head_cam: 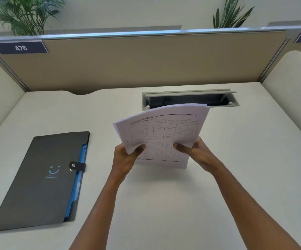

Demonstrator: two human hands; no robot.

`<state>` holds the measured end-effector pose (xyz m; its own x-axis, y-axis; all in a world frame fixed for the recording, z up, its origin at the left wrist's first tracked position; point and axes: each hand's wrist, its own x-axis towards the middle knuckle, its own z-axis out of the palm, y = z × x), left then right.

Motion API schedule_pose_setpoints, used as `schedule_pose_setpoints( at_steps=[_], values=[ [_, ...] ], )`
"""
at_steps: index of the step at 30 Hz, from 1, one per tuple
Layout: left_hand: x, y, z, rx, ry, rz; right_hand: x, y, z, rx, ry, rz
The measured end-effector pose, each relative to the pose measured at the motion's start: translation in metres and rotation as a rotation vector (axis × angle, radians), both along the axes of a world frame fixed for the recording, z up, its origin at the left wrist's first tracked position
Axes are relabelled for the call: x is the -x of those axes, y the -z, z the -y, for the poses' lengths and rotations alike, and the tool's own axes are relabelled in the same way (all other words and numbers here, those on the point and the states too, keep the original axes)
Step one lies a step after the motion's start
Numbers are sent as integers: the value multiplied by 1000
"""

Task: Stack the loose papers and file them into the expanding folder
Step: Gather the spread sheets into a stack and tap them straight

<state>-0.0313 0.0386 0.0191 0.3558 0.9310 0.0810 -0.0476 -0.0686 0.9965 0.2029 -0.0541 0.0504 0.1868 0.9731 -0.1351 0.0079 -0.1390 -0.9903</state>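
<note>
A stack of white papers (164, 130) with a printed table on the top sheet stands on its lower edge on the desk, tilted away from me. My left hand (126, 156) grips its lower left side, and my right hand (195, 150) grips its lower right side, thumbs on the front. The dark grey expanding folder (37, 183) lies flat on the desk to the left, apart from the hands. Its snap strap (77, 166) is fastened, and blue dividers (77, 179) show along its right edge.
An open grey cable tray (189, 98) is sunk in the white desk (164, 204) just behind the papers. Beige partition walls (137, 64) enclose the desk at the back and sides, with a "476" label (20, 47). Plants (25, 13) stand beyond.
</note>
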Motion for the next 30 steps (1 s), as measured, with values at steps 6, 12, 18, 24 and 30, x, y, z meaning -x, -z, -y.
schedule_pose_setpoints(
  at_steps=[6,12,18,24,30],
  values=[
    [-8,-2,6,23,-58,4,1,4,-1,14,19,-17],
    [-7,-18,4,-25,-8,-62,-7,-2,1,-39,14,-129],
    [-3,-18,5,294,56,32,-11,-3,5,44,11,-172],
    [3,11,23,505,50,-5,-4,15,13,187,-13,-208],
    [6,27,29,533,17,-68,4,29,19,247,11,-200]
  ],
)
